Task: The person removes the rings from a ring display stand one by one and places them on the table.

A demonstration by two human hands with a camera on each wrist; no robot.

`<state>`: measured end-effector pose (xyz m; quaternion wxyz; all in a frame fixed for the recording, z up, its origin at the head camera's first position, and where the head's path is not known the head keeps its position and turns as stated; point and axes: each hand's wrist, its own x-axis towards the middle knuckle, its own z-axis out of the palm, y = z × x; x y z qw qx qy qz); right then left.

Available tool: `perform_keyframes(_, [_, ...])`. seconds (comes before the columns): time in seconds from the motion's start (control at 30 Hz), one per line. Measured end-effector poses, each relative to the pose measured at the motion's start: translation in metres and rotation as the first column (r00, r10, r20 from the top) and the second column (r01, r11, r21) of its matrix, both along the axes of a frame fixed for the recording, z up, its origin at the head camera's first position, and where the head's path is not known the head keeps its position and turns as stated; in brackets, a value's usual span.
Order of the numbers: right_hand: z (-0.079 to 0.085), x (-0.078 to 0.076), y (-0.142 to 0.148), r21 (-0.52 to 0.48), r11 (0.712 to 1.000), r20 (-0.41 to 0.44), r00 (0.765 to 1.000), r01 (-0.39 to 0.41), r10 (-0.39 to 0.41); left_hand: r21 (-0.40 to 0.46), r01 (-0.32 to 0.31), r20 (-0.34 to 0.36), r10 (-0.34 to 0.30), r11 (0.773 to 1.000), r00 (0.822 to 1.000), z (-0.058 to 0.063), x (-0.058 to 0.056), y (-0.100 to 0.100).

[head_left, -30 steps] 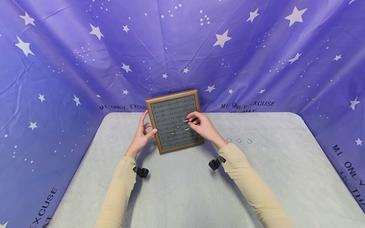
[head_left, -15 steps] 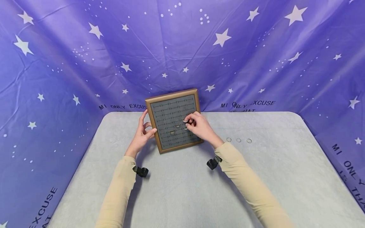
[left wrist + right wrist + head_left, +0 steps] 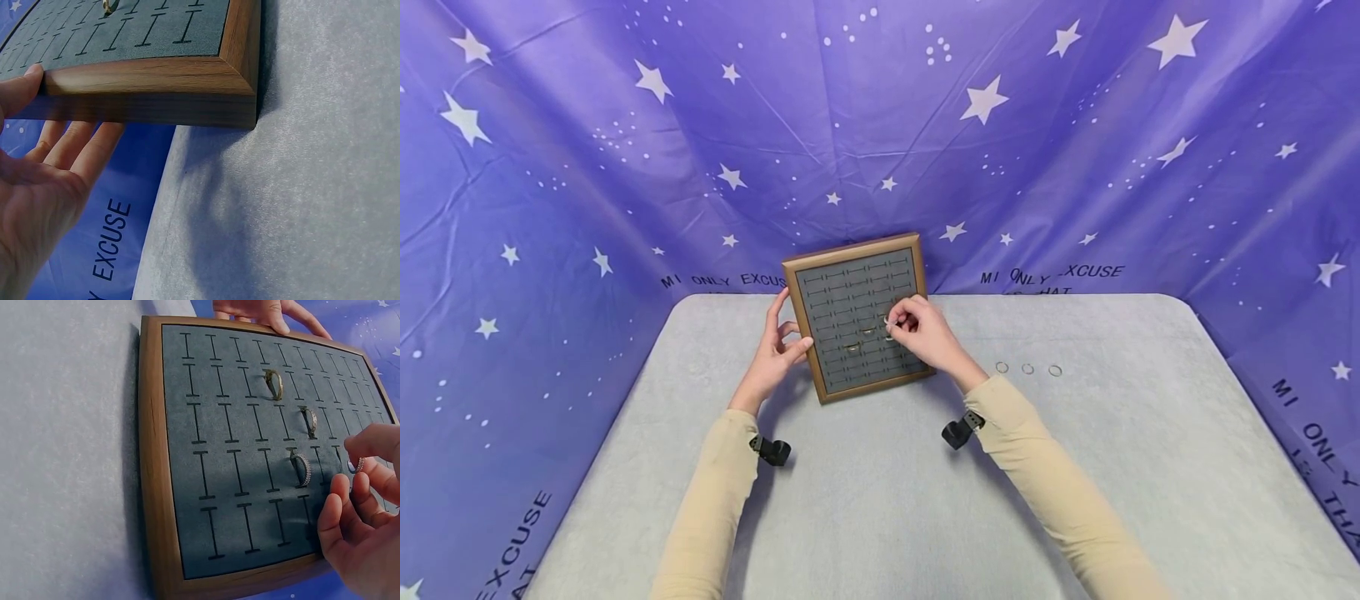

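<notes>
My left hand point(image 3: 775, 354) grips the left side of a wood-framed ring display tray point(image 3: 876, 389), thumb on the front rim, fingers behind. The tray stands tilted up on the table, its grey slotted pad facing me. With thumb and fingers, my right hand point(image 3: 928, 337) pinches a stone-set ring point(image 3: 359, 465) at a slot on the pad's right side; fingers partly hide it. Two gold-coloured rings, one plain-looking point(image 3: 279, 387) and one textured point(image 3: 313, 422), sit in nearby slots. Close to the right fingers, a silver ring with small stones point(image 3: 305, 470) stands in another slot.
Three loose rings lie in a row on the grey table point(image 3: 865, 500), right of the tray; the nearest to the tray is a thin ring point(image 3: 1002, 373). A purple star-printed cloth point(image 3: 880, 125) hangs behind the table and along its sides.
My right hand has moved slightly left along the pad, bringing the pinched ring against a slot, and its angle has changed. The left hand and tray stay in place.
</notes>
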<state>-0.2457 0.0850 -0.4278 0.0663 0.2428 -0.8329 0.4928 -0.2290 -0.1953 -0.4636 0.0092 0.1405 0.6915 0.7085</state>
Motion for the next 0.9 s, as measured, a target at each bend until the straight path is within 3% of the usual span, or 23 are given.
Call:
perform_keyframes(0.47, [-0.004, 0.009, 0.002, -0.132, 0.991, 0.06, 0.998, 0.005, 0.003, -0.005, -0.002, -0.002, 0.002, 1.0, 1.0, -0.001, 0.0, 0.0])
perform_keyframes(0.67, [0.017, 0.029, 0.003, -0.167, 0.986, 0.101, 0.995, 0.008, 0.009, -0.008, 0.001, -0.005, -0.001, 1.0, 1.0, -0.002, 0.0, 0.0])
perform_keyframes(0.9, [-0.015, 0.016, 0.013, -0.191, 0.981, 0.123, 0.992, 0.04, -0.016, 0.005, 0.006, -0.002, -0.006, 1.0, 1.0, -0.002, 0.0, -0.001])
